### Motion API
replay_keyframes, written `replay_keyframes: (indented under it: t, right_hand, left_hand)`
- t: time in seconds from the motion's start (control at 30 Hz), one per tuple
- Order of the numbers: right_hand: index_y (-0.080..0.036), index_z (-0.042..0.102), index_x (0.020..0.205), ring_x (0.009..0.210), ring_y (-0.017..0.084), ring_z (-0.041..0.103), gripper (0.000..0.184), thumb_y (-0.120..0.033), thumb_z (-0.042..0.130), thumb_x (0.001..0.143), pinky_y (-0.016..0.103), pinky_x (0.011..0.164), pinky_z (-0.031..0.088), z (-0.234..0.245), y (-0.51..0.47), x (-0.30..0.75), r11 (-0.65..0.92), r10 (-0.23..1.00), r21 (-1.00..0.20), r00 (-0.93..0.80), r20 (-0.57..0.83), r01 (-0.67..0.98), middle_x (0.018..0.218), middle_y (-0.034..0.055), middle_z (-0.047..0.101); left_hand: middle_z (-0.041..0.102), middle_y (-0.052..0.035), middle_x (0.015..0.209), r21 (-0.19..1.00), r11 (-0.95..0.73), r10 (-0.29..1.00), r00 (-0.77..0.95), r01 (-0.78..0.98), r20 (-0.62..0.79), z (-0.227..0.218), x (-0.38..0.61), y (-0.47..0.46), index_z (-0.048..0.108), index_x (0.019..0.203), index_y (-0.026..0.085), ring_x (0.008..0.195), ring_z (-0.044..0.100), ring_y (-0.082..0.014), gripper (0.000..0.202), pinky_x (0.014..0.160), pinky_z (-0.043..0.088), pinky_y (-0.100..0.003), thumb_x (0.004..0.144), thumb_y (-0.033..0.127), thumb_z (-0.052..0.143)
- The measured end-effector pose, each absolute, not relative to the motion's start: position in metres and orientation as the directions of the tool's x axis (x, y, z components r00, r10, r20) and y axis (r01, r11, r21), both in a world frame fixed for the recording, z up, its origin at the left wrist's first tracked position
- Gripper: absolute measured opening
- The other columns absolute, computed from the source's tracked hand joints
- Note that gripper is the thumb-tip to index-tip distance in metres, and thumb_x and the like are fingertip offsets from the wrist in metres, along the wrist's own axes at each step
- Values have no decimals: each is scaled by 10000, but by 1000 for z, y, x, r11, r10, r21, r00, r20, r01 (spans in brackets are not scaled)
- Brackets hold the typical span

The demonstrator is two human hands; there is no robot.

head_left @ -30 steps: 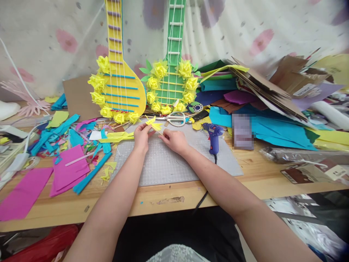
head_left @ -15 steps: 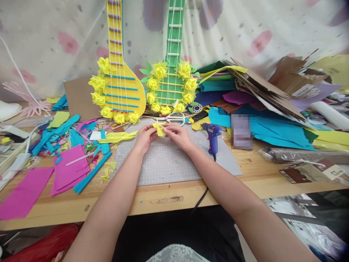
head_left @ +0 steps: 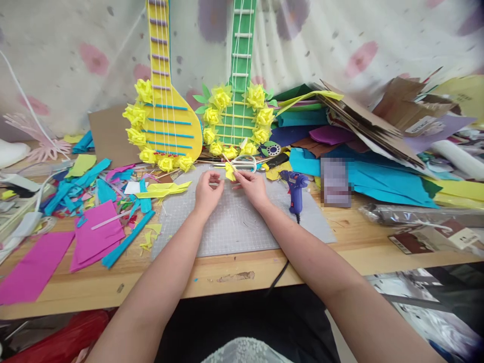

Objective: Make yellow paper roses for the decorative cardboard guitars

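Over the grey cutting mat (head_left: 227, 229), my right hand (head_left: 252, 189) pinches a small yellow crepe paper piece (head_left: 229, 172) together with a thin stick that slants up to the left. My left hand (head_left: 208, 194) is just left of it, fingers loosely curled and apart, with nothing visible in them. Behind my hands lie white-handled scissors (head_left: 245, 162). A blue hot glue gun (head_left: 295, 190) rests on the mat's right part. Two paper-covered string instruments, one yellow (head_left: 177, 118) and one green (head_left: 239, 96), stand at the back, edged with yellow paper flowers.
Paper scraps (head_left: 106, 189) and magenta sheets (head_left: 96, 234) spread over the left side. A folded yellow paper strip (head_left: 164, 189) lies by the mat's left edge. On the right are blue paper sheets (head_left: 385, 179) and stacked cardboard (head_left: 372, 118). The glue gun's cord (head_left: 279, 277) hangs over the table edge.
My left hand has let go of the yellow paper piece and drawn slightly left. My right hand keeps the piece and stick, which have shifted a little to the right.
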State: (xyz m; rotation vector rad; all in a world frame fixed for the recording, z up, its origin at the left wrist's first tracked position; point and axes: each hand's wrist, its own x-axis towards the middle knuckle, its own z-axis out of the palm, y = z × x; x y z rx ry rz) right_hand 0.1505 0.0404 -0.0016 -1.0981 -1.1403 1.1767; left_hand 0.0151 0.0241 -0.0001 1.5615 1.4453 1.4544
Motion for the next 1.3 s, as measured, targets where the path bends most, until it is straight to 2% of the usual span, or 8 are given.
replay_keyframes:
  t: [0.13,0.27,0.37,0.47,0.57,0.67,0.97,1.3]
  right_hand:
    - [-153,685,772,664,187,652,316,-434,637,638,301,538,550,-5,42,150,65,998,-995,13,64,-81,773,44,681]
    - [-161,683,754,632,167,642,294,-432,627,655,266,496,533,-7,41,149,104,994,-993,-26,105,-49,725,26,668]
    - [-163,679,761,615,155,636,303,-442,628,653,249,480,524,-6,40,148,112,992,-993,-53,113,-30,728,23,667]
    - [-166,678,777,607,155,636,321,-459,624,657,248,474,520,-6,39,147,118,992,-993,-55,117,1,735,29,670]
    - [-177,682,784,603,158,636,312,-461,610,676,254,476,519,-7,39,147,143,989,-989,-54,141,42,736,33,675]
    - [-185,684,788,613,162,639,287,-442,597,695,261,482,519,-6,38,146,168,984,-983,-67,163,77,748,36,678]
    - [-167,673,736,571,138,613,321,-469,646,634,235,468,500,-2,37,146,111,991,-993,-71,114,-37,636,14,641]
    - [-150,652,705,574,112,602,366,-470,710,537,218,463,497,7,37,147,-29,998,-975,-66,-15,-222,723,24,654]
  left_hand:
    - [568,-37,944,667,-398,867,20,630,499,3,16,18,561,941,206,783,573,-113,237,600,478,-212,715,134,549]
    - [602,-32,934,571,-376,857,39,730,514,7,12,19,607,908,212,769,589,-119,193,598,466,-215,740,149,537]
    - [621,-31,913,611,-355,858,-13,707,514,6,9,22,631,861,202,721,590,-109,165,579,455,-211,758,160,509]
    - [631,-36,846,750,-299,868,-158,590,470,2,7,28,630,811,182,691,584,-116,125,564,462,-220,737,190,529]
    - [621,-26,730,942,-172,914,-310,289,262,-4,7,35,604,774,162,628,590,-121,102,511,472,-226,715,210,536]
    - [604,-16,714,988,-101,927,-348,119,137,-7,8,37,575,767,159,591,588,-114,100,470,469,-218,697,224,545]
    - [582,4,764,755,-313,820,-238,576,521,3,8,24,531,741,192,605,528,-82,36,552,455,-203,718,202,555]
    - [544,-4,837,626,-436,763,-103,646,638,7,14,19,524,782,189,624,541,-70,72,489,440,-171,721,167,555]
